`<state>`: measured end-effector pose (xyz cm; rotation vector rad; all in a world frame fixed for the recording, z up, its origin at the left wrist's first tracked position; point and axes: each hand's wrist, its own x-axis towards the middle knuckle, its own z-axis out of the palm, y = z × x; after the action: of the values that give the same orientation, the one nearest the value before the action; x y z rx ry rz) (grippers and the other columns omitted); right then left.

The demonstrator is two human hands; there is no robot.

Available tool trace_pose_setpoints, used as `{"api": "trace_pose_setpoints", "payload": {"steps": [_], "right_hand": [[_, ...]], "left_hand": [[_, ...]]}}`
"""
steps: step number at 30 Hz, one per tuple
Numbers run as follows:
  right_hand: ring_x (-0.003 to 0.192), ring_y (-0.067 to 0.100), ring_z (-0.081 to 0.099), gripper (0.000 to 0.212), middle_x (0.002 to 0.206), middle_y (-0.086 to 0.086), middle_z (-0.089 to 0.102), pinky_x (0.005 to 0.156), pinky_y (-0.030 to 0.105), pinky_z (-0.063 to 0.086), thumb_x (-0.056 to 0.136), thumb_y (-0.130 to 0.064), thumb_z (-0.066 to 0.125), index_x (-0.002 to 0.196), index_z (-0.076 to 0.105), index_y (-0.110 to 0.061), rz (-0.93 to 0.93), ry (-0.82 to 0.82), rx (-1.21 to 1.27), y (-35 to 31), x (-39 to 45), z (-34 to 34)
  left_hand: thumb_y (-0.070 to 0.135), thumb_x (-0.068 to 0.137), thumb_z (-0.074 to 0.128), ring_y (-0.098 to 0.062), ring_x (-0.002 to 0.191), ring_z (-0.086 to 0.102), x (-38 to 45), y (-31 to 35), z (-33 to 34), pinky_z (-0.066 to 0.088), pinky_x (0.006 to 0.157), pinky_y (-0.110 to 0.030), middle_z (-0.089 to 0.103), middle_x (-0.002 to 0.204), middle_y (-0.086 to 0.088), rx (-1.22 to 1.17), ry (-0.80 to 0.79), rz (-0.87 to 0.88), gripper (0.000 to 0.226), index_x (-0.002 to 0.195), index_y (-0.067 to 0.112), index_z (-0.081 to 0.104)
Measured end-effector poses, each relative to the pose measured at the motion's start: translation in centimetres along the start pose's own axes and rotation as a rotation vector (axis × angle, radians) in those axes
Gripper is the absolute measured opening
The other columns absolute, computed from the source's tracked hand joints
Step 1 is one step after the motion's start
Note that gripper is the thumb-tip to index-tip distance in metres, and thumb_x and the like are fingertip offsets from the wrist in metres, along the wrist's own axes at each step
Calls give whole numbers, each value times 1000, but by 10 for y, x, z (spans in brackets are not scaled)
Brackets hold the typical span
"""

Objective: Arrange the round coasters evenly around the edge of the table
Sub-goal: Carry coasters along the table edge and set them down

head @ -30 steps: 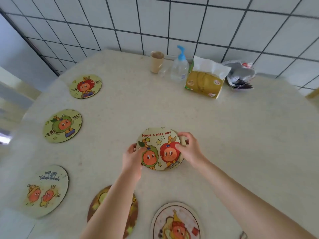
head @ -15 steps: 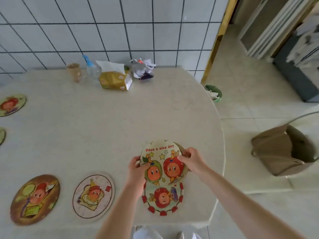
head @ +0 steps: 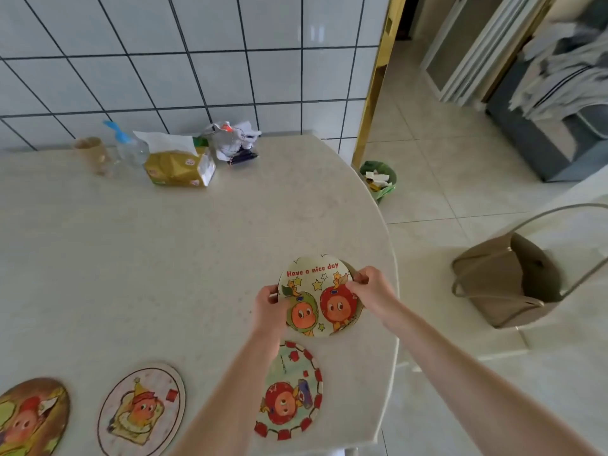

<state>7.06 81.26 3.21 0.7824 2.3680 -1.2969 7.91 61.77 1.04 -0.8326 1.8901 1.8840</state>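
Both hands hold a small stack of round coasters [head: 320, 292] near the table's right edge; the top one reads "Have a nice day" over two fruit figures. My left hand [head: 271, 307] grips its left rim and my right hand [head: 370, 289] pinches its right rim, where another coaster's edge peeks out beneath. Three coasters lie flat along the near edge: a red-checked one [head: 292, 393] partly under my left forearm, a toast-figure one [head: 143, 409] and a brown one [head: 29, 419] at the frame's left border.
The pale round table [head: 164, 258] meets a tiled wall. At the back stand a paper cup [head: 93, 154], a pump bottle [head: 130, 148], a gold tissue pack [head: 179, 164] and a crumpled bag [head: 235, 141]. On the floor to the right sit a green bin [head: 378, 179] and a tan handbag [head: 506, 284].
My view has swung from the table's left side to its right. The hands carried the stack rightward, and the red-checked coaster now lies on the near edge below them.
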Motion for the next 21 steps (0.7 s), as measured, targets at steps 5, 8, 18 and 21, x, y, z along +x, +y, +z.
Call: {"api": "trace_pose_setpoints", "payload": {"steps": [5, 8, 18, 21], "right_hand": [[67, 9, 51, 9, 76, -6, 54, 55, 24, 41, 84, -19, 62, 84, 53, -18, -94, 17, -112, -19, 35, -16], [71, 11, 52, 10, 75, -8, 52, 53, 22, 37, 84, -21, 64, 83, 55, -17, -139, 13, -185, -29, 57, -24], [97, 24, 59, 22, 100, 7, 63, 74, 28, 42, 86, -24, 64, 99, 61, -7, -187, -183, -377, -36, 125, -30], [98, 24, 59, 23, 101, 7, 64, 76, 29, 43, 86, -23, 64, 101, 63, -5, -204, -247, -395, -37, 137, -33]], "left_hand": [[3, 86, 58, -25, 84, 69, 13, 3, 19, 60, 63, -39, 68, 96, -8, -2, -18, -28, 15, 96, 15, 56], [1, 86, 58, -25, 84, 71, 19, 3, 33, 61, 60, -36, 70, 97, -9, -32, -30, -68, 16, 96, 13, 56], [2, 86, 58, -23, 78, 73, 26, 1, 75, 59, 54, -31, 72, 94, -11, -132, 159, -220, 11, 94, 9, 57], [0, 85, 52, -24, 82, 72, 31, 4, 84, 62, 63, -37, 71, 97, -10, -91, 268, -248, 15, 95, 9, 58]]}}
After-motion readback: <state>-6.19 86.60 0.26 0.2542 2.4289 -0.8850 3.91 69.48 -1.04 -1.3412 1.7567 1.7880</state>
